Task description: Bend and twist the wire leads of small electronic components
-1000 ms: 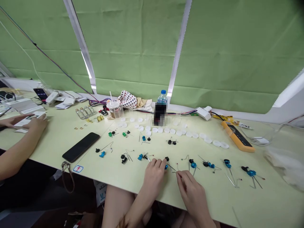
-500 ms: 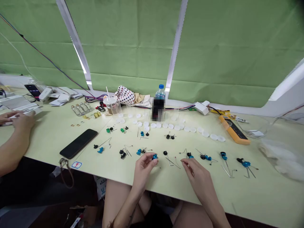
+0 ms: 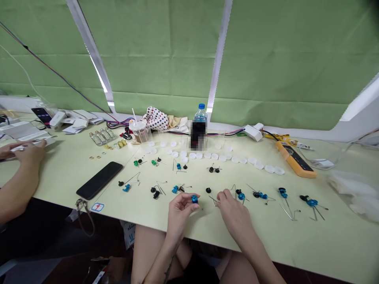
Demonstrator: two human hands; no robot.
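Observation:
Between the thumb and fingers of my left hand (image 3: 179, 213) is a small blue metal part (image 3: 194, 198), held just above the table's front area. My right hand (image 3: 233, 211) is closed in a pinch on a thin metal rod (image 3: 213, 200) at table level; its fingertips partly cover the rods there. A round black knob-like piece (image 3: 208, 190) lies just beyond those fingertips. To the right of my right hand lies another blue part (image 3: 241, 196) with a black piece and bent wire. Left of my left hand sits a blue part (image 3: 175, 189) beside black pieces.
Several white round caps (image 3: 215, 156) form a row farther back. A black phone (image 3: 100, 180) lies at left, an orange multimeter (image 3: 296, 159) at right. Behind stand a bottle (image 3: 201, 113) and a drink cup (image 3: 139, 132). Another person's hands (image 3: 29, 152) work at far left.
My right hand has moved left and a little forward, onto the thin rods. The blue part in my left hand has turned slightly; that hand has barely moved.

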